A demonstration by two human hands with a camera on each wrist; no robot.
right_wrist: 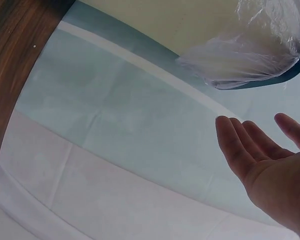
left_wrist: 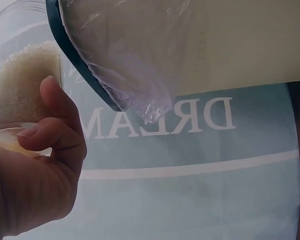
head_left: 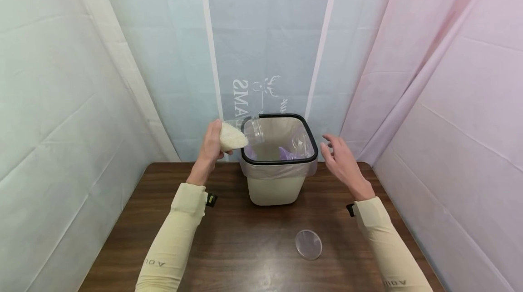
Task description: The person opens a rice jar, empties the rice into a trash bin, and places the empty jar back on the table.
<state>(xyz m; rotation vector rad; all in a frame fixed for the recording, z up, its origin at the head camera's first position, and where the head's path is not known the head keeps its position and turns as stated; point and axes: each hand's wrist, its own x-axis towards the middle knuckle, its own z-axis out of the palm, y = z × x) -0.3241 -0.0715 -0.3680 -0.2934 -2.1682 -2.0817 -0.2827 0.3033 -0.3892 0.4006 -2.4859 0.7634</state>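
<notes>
My left hand (head_left: 211, 146) grips a clear plastic jar (head_left: 254, 130) partly filled with white rice (head_left: 232, 137). The jar is tilted, its mouth over the left rim of a cream trash can (head_left: 275, 190). In the left wrist view the fingers curl round the jar, and the rice (left_wrist: 27, 75) slopes inside it. A translucent purple bag (head_left: 282, 171) lines the can and folds over its black rim (head_left: 282, 162). To the right of the can, apart from it, my right hand (head_left: 342, 161) holds nothing, its fingers loosely extended.
A round clear lid (head_left: 308, 244) lies on the dark wooden table (head_left: 229, 246) in front of the can. Pale curtains (head_left: 265, 33) hang close behind the table and along both sides.
</notes>
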